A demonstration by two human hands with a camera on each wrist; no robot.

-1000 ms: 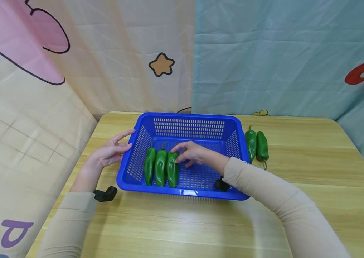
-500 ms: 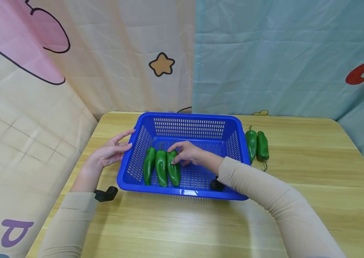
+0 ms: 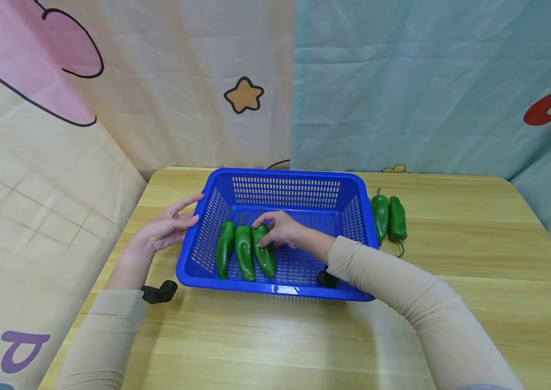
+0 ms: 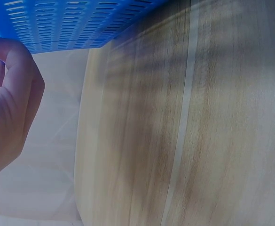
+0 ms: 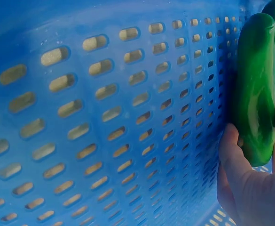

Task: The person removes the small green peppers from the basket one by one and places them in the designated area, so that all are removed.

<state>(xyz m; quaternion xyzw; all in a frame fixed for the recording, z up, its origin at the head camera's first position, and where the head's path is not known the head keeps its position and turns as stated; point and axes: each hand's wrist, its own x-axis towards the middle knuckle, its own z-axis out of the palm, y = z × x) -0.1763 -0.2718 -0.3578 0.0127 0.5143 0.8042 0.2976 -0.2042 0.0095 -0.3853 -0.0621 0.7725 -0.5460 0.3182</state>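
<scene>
Inside a blue plastic basket (image 3: pixel 290 290) lie three glossy green peppers side by side. My right hand (image 3: pixel 282 228) pinches the upper part of the rightmost green pepper (image 3: pixel 266 260) between thumb and fingers. The middle pepper (image 3: pixel 244 252) and the left pepper (image 3: pixel 225 249) lie beside it, stems toward the back. In the right wrist view, the fingers (image 5: pixel 233 157) meet the held pepper's lower end, close to the slotted basket wall (image 5: pixel 128 94). My left hand (image 3: pixel 165 230) touches the basket's left rim, index finger and thumb extended toward it.
Two more green peppers, one upright-stemmed (image 3: pixel 380 214) and one stem-forward (image 3: pixel 397 219), lie on the wooden table (image 3: pixel 475 244) right of the basket. Printed curtains (image 3: pixel 402 97) stand behind and at the sides. Black wrist mounts (image 3: pixel 160 292) show at both wrists.
My right hand has closed its thumb onto the rightmost pepper, whose lower end has swung slightly right. The left hand and basket keep their place.
</scene>
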